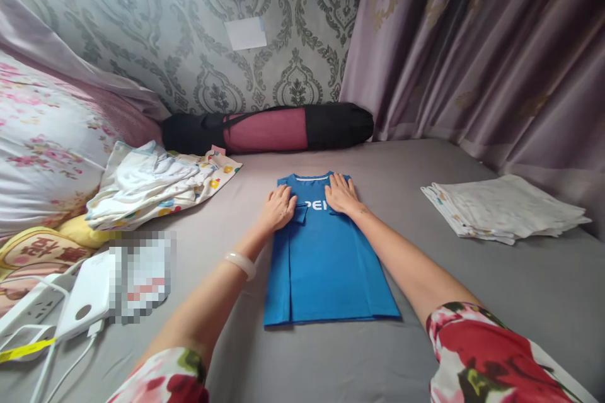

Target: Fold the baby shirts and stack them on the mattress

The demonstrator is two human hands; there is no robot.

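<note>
A blue T-shirt (331, 271) lies flat on the bed, its neckline at the far end and both sides folded inward. White letters show on its chest, partly covered by my hands. My left hand (280, 206) rests flat on the shirt's left fold near the shoulder, fingers stretched forward. On the upper right part of the shirt, my right hand (341, 194) lies flat with its fingers extended beside the neckline. The short sleeves turn in under or beside both palms. Neither hand grips the cloth.
A neat stack of pale cloths (508, 208) lies right on the grey bed sheet (350, 365). Crumpled white clothes (161, 182) lie left. A black and maroon roll bag (269, 129) lines the wall. A power strip (35, 308), a white device (87, 293) and cables occupy the near left.
</note>
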